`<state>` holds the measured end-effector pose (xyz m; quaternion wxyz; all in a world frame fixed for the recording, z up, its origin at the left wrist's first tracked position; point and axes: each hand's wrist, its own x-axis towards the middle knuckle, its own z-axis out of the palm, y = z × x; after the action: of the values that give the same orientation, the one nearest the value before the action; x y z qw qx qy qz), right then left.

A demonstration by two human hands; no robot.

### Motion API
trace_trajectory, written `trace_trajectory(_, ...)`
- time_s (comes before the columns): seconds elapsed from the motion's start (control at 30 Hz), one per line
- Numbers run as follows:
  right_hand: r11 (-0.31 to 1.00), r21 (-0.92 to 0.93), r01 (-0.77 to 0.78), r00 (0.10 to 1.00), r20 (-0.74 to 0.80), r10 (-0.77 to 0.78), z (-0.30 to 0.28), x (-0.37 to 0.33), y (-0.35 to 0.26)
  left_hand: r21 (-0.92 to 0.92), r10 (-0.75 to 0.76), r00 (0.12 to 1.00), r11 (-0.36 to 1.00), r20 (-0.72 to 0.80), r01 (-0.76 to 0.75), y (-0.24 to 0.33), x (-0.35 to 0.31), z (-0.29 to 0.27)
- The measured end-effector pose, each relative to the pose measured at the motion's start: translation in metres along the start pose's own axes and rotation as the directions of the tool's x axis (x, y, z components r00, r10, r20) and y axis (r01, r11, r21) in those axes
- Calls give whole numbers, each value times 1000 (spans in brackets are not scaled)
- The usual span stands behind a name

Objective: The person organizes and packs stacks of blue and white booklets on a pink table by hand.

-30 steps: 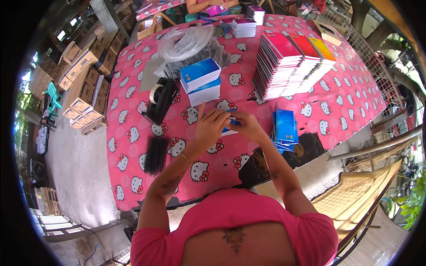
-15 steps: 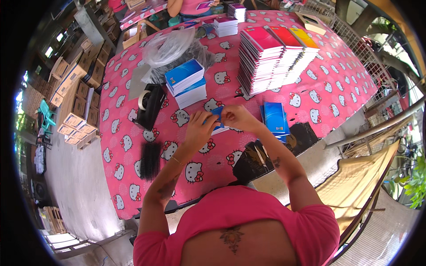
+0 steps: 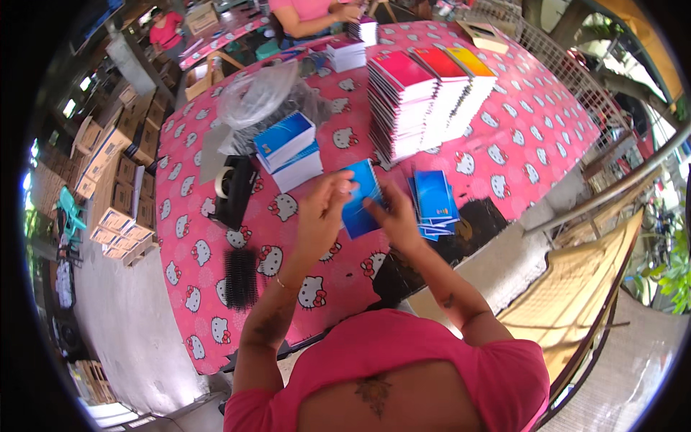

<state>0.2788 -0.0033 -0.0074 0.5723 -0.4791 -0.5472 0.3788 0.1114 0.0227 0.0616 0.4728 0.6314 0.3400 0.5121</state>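
A small blue spiral notebook point(image 3: 362, 214) is tilted above the pink table, its coil along the upper right edge. My right hand point(image 3: 397, 218) grips it along that side, thumb across the cover. My left hand point(image 3: 324, 209) is raised at the notebook's left edge, fingers loosely bent and apart, with nothing visible in them. To the right of my right hand lies a small pile of blue notebooks point(image 3: 436, 196). Beyond my left hand stands a taller stack of blue notebooks point(image 3: 288, 144). A bundle of black spiral coils point(image 3: 241, 278) rests left of my left forearm.
A black tape dispenser point(image 3: 234, 194) and clear plastic bags point(image 3: 258, 93) are at the left. Tall stacks of pink, red and yellow notebooks point(image 3: 404, 108) stand farther back. Another person point(image 3: 306, 18) works at the far edge. Dark worn patches point(image 3: 479, 227) mark the table's near right edge.
The notebook has been lifted and turned more upright toward me. My right hand now grips its coil side, and my left hand has come off its top. The view has shifted slightly.
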Motion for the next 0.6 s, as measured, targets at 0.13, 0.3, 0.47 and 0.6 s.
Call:
trace_trajectory(0.13, 971, 138, -196, 947, -229, 224, -99, 6, 5, 374, 153, 988, 918, -32, -130, -40, -7, -42)
trace_trajectory(0.3, 205, -878, -433, 899, -436, 36, -145, -6, 57, 488, -60, 997, 870, -40, 72, -98, -34, -59)
trace_trajectory(0.47, 647, -753, 118, 954, -95, -285, -84, 36, 46, 269, -77, 903, 941, -423, 206, -104, -71, -30)
trace_trajectory(0.6, 966, -246, 82, 943, 332, 5, 15, 81, 59, -569, -699, 682, 657, -215, 494, -99, -105, 3)
